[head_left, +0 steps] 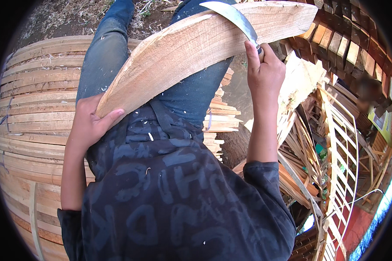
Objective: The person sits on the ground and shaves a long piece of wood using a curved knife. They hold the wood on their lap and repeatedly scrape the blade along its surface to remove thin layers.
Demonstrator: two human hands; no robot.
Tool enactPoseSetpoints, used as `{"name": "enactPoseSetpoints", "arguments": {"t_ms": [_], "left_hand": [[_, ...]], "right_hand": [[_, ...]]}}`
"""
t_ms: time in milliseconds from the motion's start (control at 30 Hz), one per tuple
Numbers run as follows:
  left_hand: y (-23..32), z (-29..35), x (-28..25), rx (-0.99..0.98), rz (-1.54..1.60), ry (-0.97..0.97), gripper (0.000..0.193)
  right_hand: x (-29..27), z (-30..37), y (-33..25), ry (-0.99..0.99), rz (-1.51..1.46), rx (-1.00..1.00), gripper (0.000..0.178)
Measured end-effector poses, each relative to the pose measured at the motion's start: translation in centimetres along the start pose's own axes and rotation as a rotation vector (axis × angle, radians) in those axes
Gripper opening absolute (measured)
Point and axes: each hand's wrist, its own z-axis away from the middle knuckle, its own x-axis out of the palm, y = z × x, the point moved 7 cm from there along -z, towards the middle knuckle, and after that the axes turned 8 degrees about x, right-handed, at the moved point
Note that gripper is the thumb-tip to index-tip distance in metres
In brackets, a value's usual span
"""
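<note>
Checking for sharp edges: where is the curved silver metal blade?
In the head view, upper right of centre, the blade extends from the right hand, seen against the pale curved wooden board.

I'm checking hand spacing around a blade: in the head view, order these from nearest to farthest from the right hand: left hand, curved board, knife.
1. Knife: nearest, held in the right hand.
2. Curved board: next, its near edge just left of that hand.
3. Left hand: farthest, at the board's lower-left end.

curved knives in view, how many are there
1: the curved knife in the right hand, its blade crossing over the wooden board. Others could be hidden.
</note>
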Motion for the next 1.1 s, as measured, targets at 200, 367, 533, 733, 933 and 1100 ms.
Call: {"name": "enactPoseSetpoints", "arguments": {"t_ms": [200, 367, 533, 733, 933, 1100], "left_hand": [[0.1, -0.6, 0.1, 0.013, 0.023, 0.002, 0.035], [-0.7, -0.3, 0.0, -0.045, 0.026, -0.041, 0.035], [-1.0, -0.6, -0.1, -0.055, 0.026, -0.059, 0.037], [-1.5, -0.6, 0.0, -0.049, 0.041, -0.034, 0.037], [-1.1, -0.6, -0.2, -0.01, 0.039, 0.007, 0.036], [-0.9, -0.5, -0.1, 0.028, -0.022, 0.015, 0.036]], "right_hand": [[-0.1, -1.0, 1.3, 0.119, 0.11, -0.046, 0.053], [-0.9, -1.6, 2.2, 0.134, 0.167, -0.007, 0.053], [-0.9, -1.4, 2.5, 0.009, 0.026, 0.116, 0.049], [1.8, 2.8, 0.4, -0.528, -0.734, 0.319, 0.026], [2.9, 4.7, -0.8, -0.726, -1.31, 0.523, 0.021], [0.9, 4.0, 1.1, -0.501, -1.017, 0.642, 0.019]]}}
